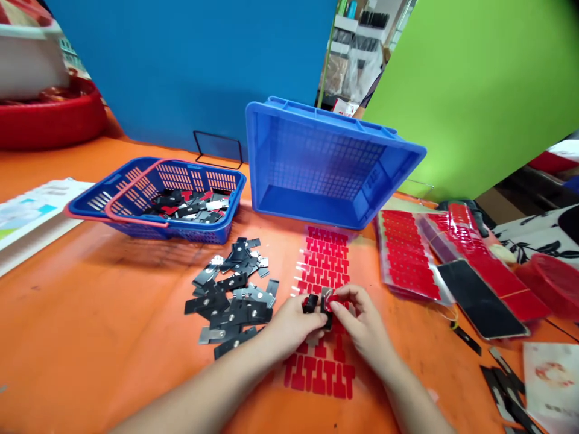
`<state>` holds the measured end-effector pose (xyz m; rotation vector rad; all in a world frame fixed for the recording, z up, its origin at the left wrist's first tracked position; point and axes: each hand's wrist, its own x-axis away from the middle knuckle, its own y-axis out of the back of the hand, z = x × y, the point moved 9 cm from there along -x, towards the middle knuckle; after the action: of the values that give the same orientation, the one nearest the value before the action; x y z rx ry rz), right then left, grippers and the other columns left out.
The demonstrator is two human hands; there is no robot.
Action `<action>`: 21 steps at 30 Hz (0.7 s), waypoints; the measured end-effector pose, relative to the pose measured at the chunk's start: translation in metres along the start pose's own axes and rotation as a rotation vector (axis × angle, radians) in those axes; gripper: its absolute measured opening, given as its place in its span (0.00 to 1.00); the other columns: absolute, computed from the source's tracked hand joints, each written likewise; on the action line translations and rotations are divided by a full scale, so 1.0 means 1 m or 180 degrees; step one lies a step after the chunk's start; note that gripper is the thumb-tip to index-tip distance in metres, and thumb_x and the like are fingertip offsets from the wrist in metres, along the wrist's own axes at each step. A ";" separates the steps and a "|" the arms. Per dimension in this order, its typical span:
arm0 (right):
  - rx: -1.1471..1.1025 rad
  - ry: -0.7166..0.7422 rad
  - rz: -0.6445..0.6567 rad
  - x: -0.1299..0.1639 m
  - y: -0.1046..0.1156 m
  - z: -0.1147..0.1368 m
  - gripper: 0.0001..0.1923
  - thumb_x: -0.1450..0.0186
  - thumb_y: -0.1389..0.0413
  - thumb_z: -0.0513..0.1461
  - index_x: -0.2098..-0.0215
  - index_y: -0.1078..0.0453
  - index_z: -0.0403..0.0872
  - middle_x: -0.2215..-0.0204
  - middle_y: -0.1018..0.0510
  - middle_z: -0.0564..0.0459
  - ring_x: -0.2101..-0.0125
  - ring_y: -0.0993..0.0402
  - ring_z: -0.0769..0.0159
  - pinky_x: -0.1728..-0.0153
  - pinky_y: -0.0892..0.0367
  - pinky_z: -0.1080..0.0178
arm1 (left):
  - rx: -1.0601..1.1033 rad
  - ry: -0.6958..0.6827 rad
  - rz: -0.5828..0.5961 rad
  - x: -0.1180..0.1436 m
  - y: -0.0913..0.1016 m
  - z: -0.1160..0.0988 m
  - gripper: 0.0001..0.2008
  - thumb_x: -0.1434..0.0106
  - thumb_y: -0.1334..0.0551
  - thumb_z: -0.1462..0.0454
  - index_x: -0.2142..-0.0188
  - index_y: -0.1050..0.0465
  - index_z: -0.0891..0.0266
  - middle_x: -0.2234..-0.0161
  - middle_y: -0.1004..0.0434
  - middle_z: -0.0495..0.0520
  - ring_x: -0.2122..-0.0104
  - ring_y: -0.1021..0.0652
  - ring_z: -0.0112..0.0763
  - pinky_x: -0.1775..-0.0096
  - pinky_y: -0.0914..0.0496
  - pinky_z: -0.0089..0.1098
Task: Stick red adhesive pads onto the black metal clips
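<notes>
Left arm: The forearm ran from the bottom edge, left of centre, slanting up and rightward over the orange table (113, 331).
Left hand: This hand (292, 322) was turned back upward, its thumb stretched rightward and pressed on a narrow black plate (327, 323). Its other fingers curled under, mostly hidden. A second dark part (310, 303) showed beside the thumb; how it was held I cannot tell.
Right arm: The forearm rose from the bottom edge, right of centre, leaning up and leftward.
Right hand: This hand (364, 316) was narrowed to a pinch, thumb and forefinger closed on a small red piece (333, 299) against the upper part of the plate. The two hands met there, very near each other.
Red sheet: Directly beneath both hands lay a long sheet of red T-shaped pieces (325, 262).
Plate pile: Loose black and silvery plates (239, 310) lay heaped left of the sheet, near the left forearm.
Containers: Behind the pile stood a blue basket (194, 232) holding more plates; beyond the sheet, a blue bin (303, 205) was tipped, its opening facing the hands.
</notes>
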<state>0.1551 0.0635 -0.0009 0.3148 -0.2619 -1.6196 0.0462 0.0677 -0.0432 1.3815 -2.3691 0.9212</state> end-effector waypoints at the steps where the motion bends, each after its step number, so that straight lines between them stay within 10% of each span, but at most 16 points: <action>1: 0.0017 0.0000 0.0008 0.000 0.000 0.000 0.06 0.41 0.48 0.39 0.64 0.38 0.49 0.67 0.31 0.54 0.65 0.34 0.65 0.62 0.37 0.61 | 0.0000 0.0026 -0.0016 0.000 0.000 0.001 0.09 0.54 0.40 0.66 0.78 0.42 0.62 0.83 0.42 0.41 0.82 0.34 0.20 0.74 0.36 0.28; 21: 0.0121 0.0091 0.0015 0.000 -0.003 0.009 0.05 0.40 0.49 0.38 0.64 0.38 0.48 0.67 0.30 0.54 0.65 0.33 0.66 0.62 0.37 0.62 | -0.0051 0.0095 -0.0116 0.004 0.000 -0.001 0.09 0.53 0.38 0.65 0.77 0.40 0.63 0.79 0.38 0.44 0.76 0.29 0.24 0.68 0.33 0.30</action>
<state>0.1497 0.0639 0.0064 0.3660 -0.2718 -1.6058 0.0437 0.0655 -0.0409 1.3906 -2.3166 0.9047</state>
